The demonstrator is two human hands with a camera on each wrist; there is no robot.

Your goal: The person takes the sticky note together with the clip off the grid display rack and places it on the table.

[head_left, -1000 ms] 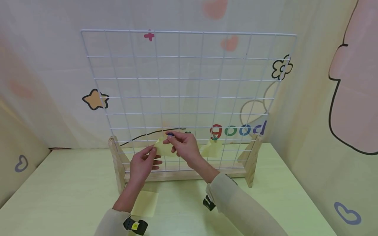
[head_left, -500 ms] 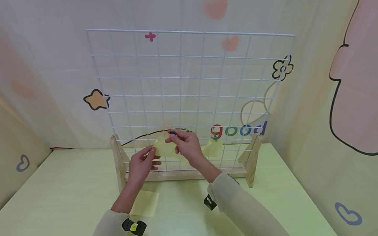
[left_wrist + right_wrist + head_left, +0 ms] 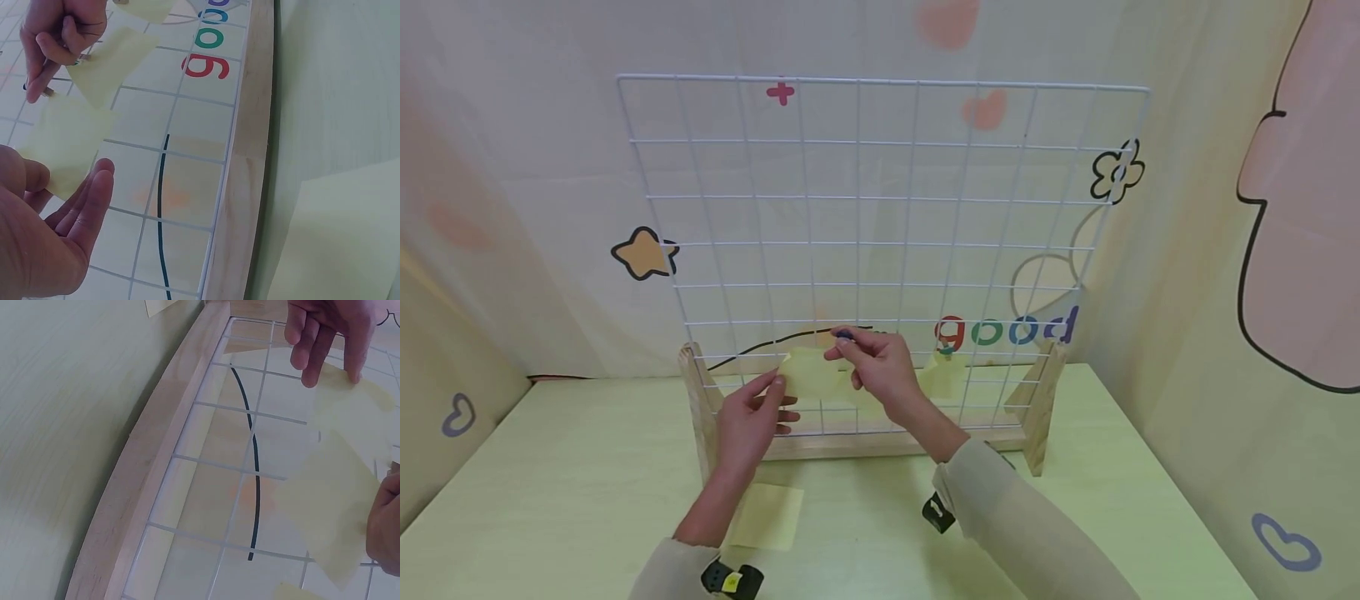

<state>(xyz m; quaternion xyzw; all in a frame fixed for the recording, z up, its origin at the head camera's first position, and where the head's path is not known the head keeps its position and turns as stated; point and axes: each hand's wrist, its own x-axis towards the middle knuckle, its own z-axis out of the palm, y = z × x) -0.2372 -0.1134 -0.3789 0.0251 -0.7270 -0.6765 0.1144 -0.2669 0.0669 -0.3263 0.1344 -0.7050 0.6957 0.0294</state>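
Observation:
My left hand pinches the lower left corner of a yellow sticky note in front of the white wire grid. My right hand holds a small dark blue clip between thumb and forefinger, at that note's upper right edge. In the left wrist view the clip's light brown tip is right at the corner of the held note. Just beyond it hangs a second sticky note, partly behind my right hand in the head view. A third sticky note hangs farther right under a green clip.
A loose yellow sticky note lies on the pale table near my left forearm. Wooden feet and a wooden bar support the grid. Behind it is a patterned wall cloth with a star and coloured letters.
My left hand has shifted slightly left with the note's corner. My right hand, still pinching the blue clip, has moved a little to the right.

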